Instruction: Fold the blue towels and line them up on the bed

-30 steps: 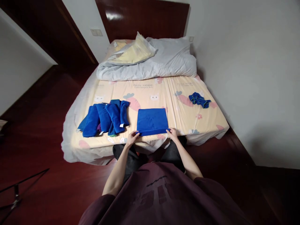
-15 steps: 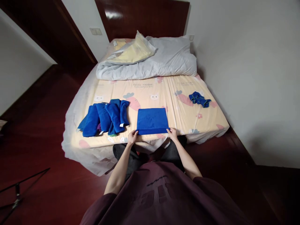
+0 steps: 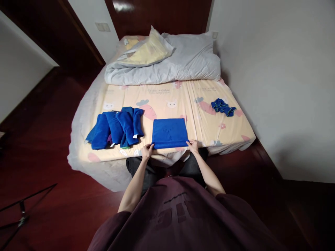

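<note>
A blue towel point(image 3: 170, 129) lies flat in a rectangle near the front edge of the bed, its near edge turned up in a narrow fold. My left hand point(image 3: 147, 151) pinches the near left corner of that fold. At the near right corner, the fingers of my right hand point(image 3: 193, 145) are closed on the same fold. To the left lie several rolled blue towels point(image 3: 113, 128) side by side, some with white tags, with bits of green and purple among them. A crumpled blue cloth with green edging point(image 3: 223, 107) rests at the right.
The bed point(image 3: 167, 101) has a peach sheet printed with carrots. A grey quilt point(image 3: 193, 59) is heaped near the dark wooden headboard point(image 3: 162, 17). Black stand legs point(image 3: 22, 212) are on the dark red floor at the left. A white wall point(image 3: 274, 87) rises at the right.
Both hands keep hold of the towel's near corners, and the fold looks slightly flatter. The view has tilted down a little.
</note>
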Tool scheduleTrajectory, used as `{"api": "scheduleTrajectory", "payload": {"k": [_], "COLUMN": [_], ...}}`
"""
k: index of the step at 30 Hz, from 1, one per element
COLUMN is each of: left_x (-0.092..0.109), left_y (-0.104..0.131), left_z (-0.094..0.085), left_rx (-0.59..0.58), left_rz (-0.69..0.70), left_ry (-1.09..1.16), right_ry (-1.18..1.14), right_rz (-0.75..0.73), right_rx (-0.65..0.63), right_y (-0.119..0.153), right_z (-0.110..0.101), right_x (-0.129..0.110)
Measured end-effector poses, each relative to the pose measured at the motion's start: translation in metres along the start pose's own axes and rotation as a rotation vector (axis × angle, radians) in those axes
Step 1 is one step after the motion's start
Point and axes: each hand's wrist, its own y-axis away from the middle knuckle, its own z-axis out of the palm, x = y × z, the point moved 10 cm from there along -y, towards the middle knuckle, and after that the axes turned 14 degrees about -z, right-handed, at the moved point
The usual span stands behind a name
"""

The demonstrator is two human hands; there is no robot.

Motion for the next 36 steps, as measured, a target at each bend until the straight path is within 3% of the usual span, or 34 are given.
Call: {"api": "scheduleTrajectory", "payload": {"k": [5,23,31,36], "left_x": [0.0,-0.004,-0.007,-0.005], "left_y": [0.002,0.007,0.007,0.004], "left_z": [0.0,0.003,0.001,-0.002], "left_rx": [0.008,0.058,0.084,0.121], "left_rz": [-0.006,-0.002,-0.04,0.009], "left_ry": [-0.132,-0.089,-0.018,-0.047], "right_ry": [0.032,0.074,0.094,0.199], "right_rz": [-0.012,0.019,0.036,-0.01], "right_rx": [0.006,0.017,0.022,-0.011], "right_y": [-0.001,0.003,0.003,0.003], "right_z": [-0.001,0.006,0.003,-0.001], "right_x": [0.008,0.019,0.004,-0.02]}}
